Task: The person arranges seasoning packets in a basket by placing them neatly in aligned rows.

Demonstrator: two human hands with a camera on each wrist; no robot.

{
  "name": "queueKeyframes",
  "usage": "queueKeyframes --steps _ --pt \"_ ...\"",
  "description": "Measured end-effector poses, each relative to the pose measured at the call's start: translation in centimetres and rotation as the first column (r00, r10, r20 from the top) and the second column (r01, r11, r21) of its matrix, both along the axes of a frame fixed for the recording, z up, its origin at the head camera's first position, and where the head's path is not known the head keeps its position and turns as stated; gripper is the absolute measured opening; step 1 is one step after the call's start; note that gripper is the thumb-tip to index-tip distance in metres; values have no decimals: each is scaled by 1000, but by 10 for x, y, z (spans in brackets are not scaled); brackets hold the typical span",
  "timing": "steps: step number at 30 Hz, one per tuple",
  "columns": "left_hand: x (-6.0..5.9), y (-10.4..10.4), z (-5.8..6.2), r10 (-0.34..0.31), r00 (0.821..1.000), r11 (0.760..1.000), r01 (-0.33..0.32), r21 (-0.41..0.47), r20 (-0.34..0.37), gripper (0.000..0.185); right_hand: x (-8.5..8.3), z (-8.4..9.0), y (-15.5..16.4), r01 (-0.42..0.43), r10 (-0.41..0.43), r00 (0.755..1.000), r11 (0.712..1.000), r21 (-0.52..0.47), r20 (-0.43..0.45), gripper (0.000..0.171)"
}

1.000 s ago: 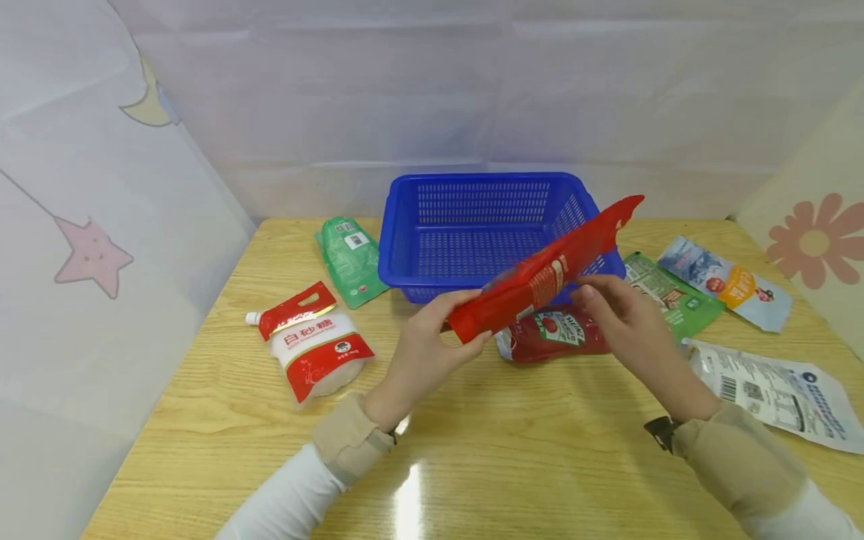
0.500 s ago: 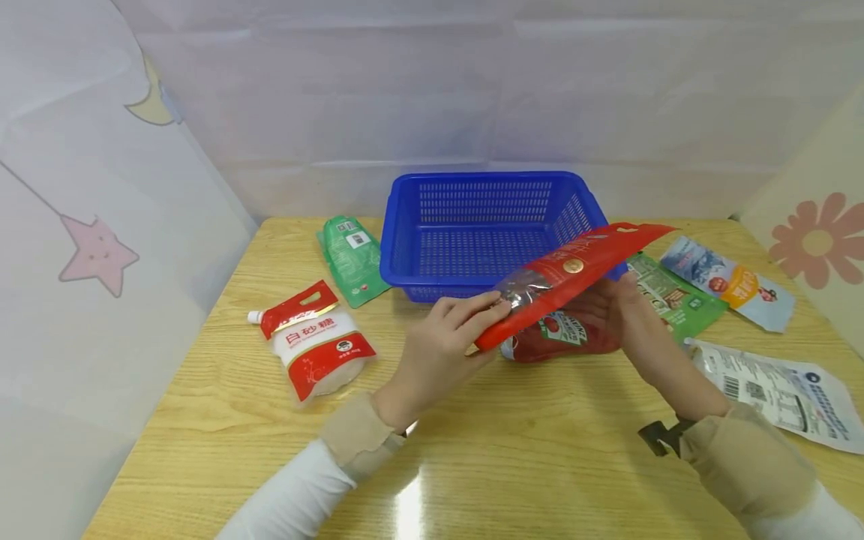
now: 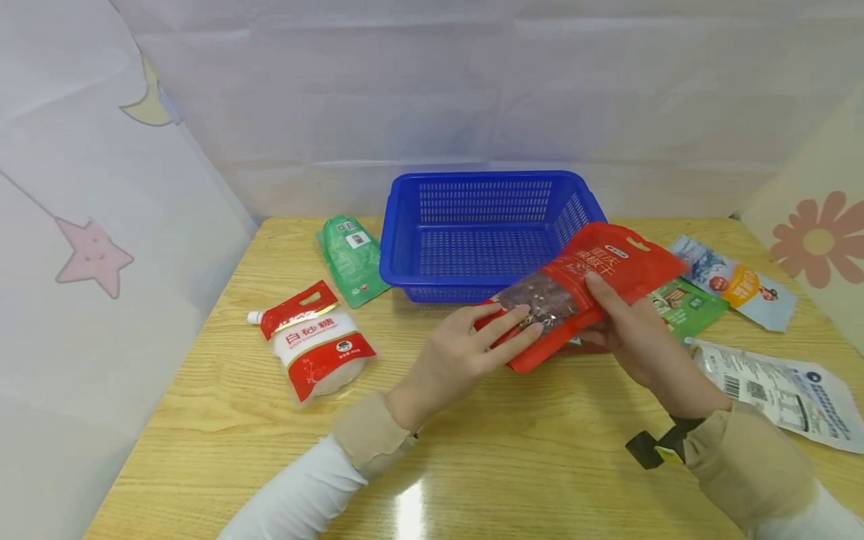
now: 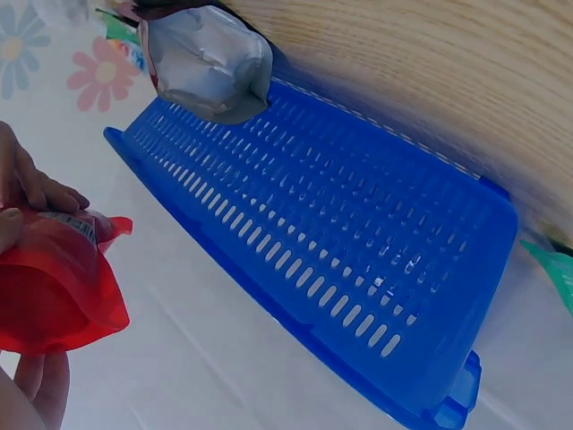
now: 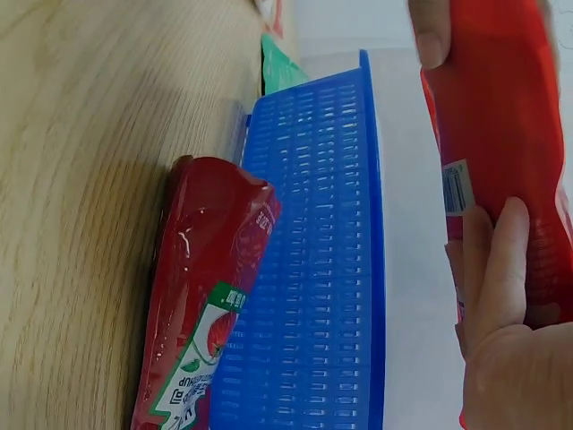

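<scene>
Both hands hold a red bag of dried chili (image 3: 617,262), tilted above the table with its printed, windowed front facing up. My left hand (image 3: 462,349) grips its lower left end, fingers spread across the clear window. At the other end my right hand (image 3: 644,345) has its thumb on the front and its fingers behind, where the right wrist view shows them against the red back. Below the bag lies a ketchup pouch (image 5: 201,269), mostly covered in the head view. Just behind is a blue plastic basket (image 3: 472,282).
Left of the basket lie a green pouch (image 3: 354,262) and a white sugar bag (image 3: 320,341) with a spout. To the right are another green packet (image 3: 695,304), a blue and white pouch (image 3: 749,289) and a white printed bag (image 3: 776,390). A white wall covering (image 3: 337,90) stands behind.
The red chili bag has turned from nearly edge-on to front facing up. My left fingers have moved onto its front, and my right thumb has come over its upper part.
</scene>
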State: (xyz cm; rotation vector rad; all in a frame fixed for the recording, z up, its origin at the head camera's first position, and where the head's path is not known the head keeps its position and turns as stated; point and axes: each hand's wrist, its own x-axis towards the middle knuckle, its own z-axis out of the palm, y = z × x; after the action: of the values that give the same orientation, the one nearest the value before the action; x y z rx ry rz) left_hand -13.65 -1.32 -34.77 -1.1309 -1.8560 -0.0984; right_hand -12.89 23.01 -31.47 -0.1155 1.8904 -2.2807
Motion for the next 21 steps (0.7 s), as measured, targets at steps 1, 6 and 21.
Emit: queueKeyframes --steps 1,6,21 --pt "0 0 0 -2 1000 1000 2 -3 9 32 0 0 0 9 -8 1000 1000 -12 15 32" --pt "1 1 0 -2 998 1000 4 -29 69 35 -1 -1 3 70 -70 997 997 -19 35 29" --pt "-34 -25 30 -17 714 940 -228 255 700 63 -3 4 20 191 -205 976 969 -159 -76 30"
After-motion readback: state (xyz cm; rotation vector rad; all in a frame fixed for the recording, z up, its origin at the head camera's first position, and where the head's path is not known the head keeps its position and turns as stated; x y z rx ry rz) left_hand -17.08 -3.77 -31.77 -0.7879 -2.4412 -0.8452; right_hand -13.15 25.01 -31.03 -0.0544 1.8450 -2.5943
